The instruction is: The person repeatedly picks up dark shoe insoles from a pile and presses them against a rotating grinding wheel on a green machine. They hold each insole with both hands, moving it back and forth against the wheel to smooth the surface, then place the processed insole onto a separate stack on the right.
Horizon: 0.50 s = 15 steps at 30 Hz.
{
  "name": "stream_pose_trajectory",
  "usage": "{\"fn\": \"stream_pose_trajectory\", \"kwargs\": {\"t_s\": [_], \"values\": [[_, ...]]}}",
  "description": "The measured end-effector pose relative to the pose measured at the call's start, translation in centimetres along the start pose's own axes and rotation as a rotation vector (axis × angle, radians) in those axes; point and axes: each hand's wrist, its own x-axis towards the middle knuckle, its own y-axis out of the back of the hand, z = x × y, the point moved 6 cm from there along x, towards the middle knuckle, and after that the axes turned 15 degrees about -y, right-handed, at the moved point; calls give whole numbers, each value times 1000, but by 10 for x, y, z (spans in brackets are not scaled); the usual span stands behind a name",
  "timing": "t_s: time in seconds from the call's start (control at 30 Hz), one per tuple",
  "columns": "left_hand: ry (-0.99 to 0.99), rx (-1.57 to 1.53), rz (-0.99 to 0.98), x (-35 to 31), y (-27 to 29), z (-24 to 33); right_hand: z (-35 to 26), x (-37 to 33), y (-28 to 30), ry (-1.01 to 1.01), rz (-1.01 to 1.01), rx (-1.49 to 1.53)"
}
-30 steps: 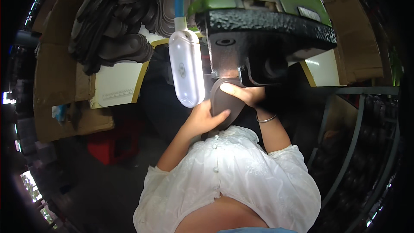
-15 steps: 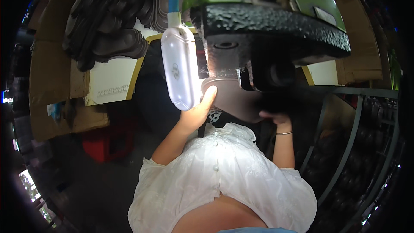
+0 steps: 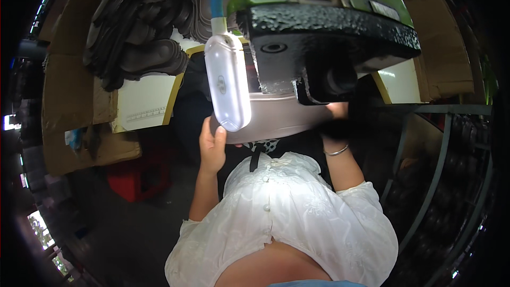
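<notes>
A grey-brown shoe sole (image 3: 279, 119) lies crosswise beneath the head of a green and black sewing machine (image 3: 329, 24). My left hand (image 3: 213, 149) grips its left end, thumb on top and fingertips showing under the near edge. At the other end, my right hand (image 3: 334, 141) holds the sole; a dark blur covers part of that hand, with a fingertip showing beside the machine's black lower part. A lit white lamp (image 3: 228, 85) on a blue flexible stem hangs just above my left hand and hides some of the sole.
Many dark soles (image 3: 143, 37) are heaped at the far left on a white, yellow-edged tabletop (image 3: 143, 95). Cardboard (image 3: 71, 85) stands along the left side. A red stool (image 3: 138, 178) sits on the floor at left. Grey metal rails (image 3: 438, 167) rise on the right.
The sole has turned to lie more level across my front. My left hand has shifted left and down to its end; my right hand has moved up toward the machine.
</notes>
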Motion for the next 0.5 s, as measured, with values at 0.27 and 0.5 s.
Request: {"fn": "stream_pose_trajectory", "kwargs": {"t_s": [0.27, 0.5], "values": [[172, 126, -52, -16, 38, -33, 3, 1, -58, 79, -142, -233], [485, 122, -627, -36, -51, -72, -14, 3, -71, -16, -281, -526]]}}
